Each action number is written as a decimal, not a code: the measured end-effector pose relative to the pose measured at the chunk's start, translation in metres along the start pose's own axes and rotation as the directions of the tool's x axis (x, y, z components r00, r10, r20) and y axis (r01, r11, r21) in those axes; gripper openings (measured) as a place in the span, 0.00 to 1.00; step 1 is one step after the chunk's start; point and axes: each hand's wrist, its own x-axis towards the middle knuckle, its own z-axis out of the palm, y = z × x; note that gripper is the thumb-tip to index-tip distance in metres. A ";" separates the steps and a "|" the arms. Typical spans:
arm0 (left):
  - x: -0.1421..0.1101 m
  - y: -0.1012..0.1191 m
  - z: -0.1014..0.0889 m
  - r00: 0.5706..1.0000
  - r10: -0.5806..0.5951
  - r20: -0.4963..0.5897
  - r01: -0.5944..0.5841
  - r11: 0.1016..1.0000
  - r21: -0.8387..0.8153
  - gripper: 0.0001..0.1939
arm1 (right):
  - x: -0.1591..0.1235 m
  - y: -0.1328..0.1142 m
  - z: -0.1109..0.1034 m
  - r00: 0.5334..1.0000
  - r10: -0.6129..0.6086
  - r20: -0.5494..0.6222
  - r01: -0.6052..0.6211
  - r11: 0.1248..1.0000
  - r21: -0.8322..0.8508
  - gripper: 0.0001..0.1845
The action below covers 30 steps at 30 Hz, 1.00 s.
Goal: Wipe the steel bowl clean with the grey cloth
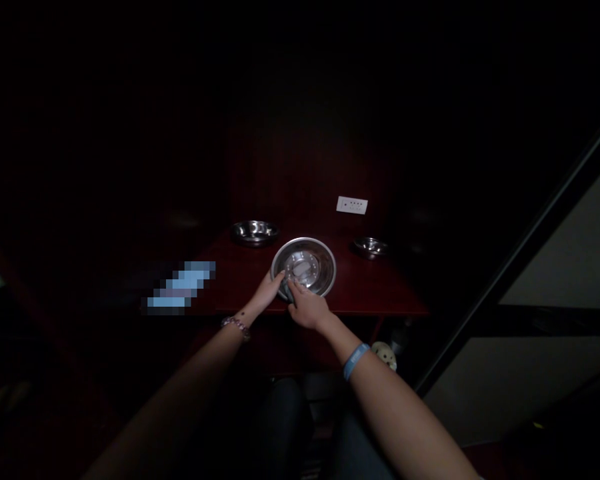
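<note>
A shiny metal bowl (323, 267) is tilted with its open side toward me, over the front part of a dark red table (395, 293). At the bowl's left rim, my left hand (269, 291) grips it, thumb over the edge and the other fingers hidden behind. My right hand (309, 308) reaches to the bowl's lower left inside, its fingers closed around a small dark grey thing (286, 288) that looks like cloth; the dim light hides its kind. Two other metal bowls stand farther back: a wider one (255, 233) at left and a smaller one (371, 248) at right.
A white wall socket (352, 205) sits on the dark back panel. At the table's left lies a blurred-out bright rectangle (180, 288). Below the right table edge is a pale round thing with dark spots (384, 356). A dark slanting frame (520, 257) bounds the right side.
</note>
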 end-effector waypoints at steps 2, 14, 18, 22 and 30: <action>-0.003 0.006 0.001 0.999 -0.023 -0.029 0.024 1.000 0.010 0.21 | -0.002 0.008 -0.007 0.998 0.049 0.038 -0.047 0.998 -0.044 0.35; -0.008 0.015 0.002 0.996 -0.027 -0.088 0.032 0.998 0.057 0.20 | 0.000 0.011 -0.003 0.969 0.187 -0.163 -0.226 0.935 -0.272 0.31; -0.005 0.007 0.001 0.991 -0.022 -0.129 0.035 0.995 0.096 0.18 | 0.002 0.015 0.003 0.994 0.078 -0.078 -0.091 0.981 -0.173 0.35; -0.003 0.002 0.000 0.991 0.003 -0.135 0.016 0.990 0.138 0.17 | 0.012 0.016 0.011 0.999 -0.045 -0.009 0.045 0.999 0.017 0.36; 0.000 -0.002 -0.002 0.992 0.023 -0.122 -0.005 0.990 0.144 0.21 | 0.021 0.010 0.018 0.988 -0.140 -0.063 0.152 0.948 0.279 0.38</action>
